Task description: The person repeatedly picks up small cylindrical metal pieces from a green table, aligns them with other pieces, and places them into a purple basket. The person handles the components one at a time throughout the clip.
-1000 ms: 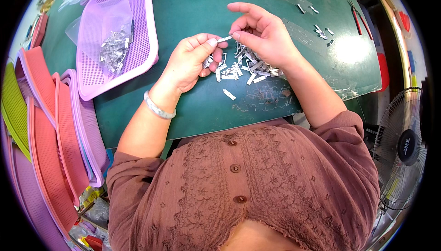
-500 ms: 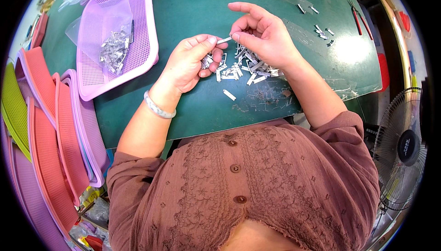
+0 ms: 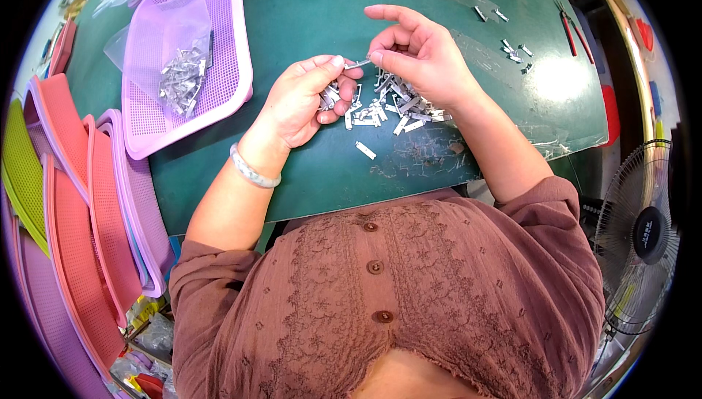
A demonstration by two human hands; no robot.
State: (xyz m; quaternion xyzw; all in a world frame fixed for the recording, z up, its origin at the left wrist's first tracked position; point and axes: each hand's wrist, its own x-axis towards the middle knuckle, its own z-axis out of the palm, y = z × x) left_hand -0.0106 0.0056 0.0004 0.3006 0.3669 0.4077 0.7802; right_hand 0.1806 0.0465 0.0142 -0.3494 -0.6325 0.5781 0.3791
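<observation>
Between my two hands is a small flat silver metal piece (image 3: 357, 65). My left hand (image 3: 298, 99), with a pale bangle on its wrist, pinches one end between thumb and forefinger. More such pieces (image 3: 330, 96) are tucked under its curled fingers. At the other end, the thumb and a finger of my right hand (image 3: 413, 52) grip the piece, with the forefinger raised. Below the hands a loose pile of the same metal pieces (image 3: 402, 103) lies on the green table (image 3: 307, 187), partly hidden by my right hand. One single piece (image 3: 365, 150) lies apart, nearer me.
At the left a purple mesh basket (image 3: 238, 55) contains a clear bag of metal pieces (image 3: 186, 81). Coloured baskets (image 3: 73, 216) are stacked beside the table. Red-handled pliers (image 3: 569, 37) and a few pieces (image 3: 510, 48) lie at the far right. A fan (image 3: 635, 238) stands right.
The metal piece between my fingers has tilted slightly. Both hands stay almost in place.
</observation>
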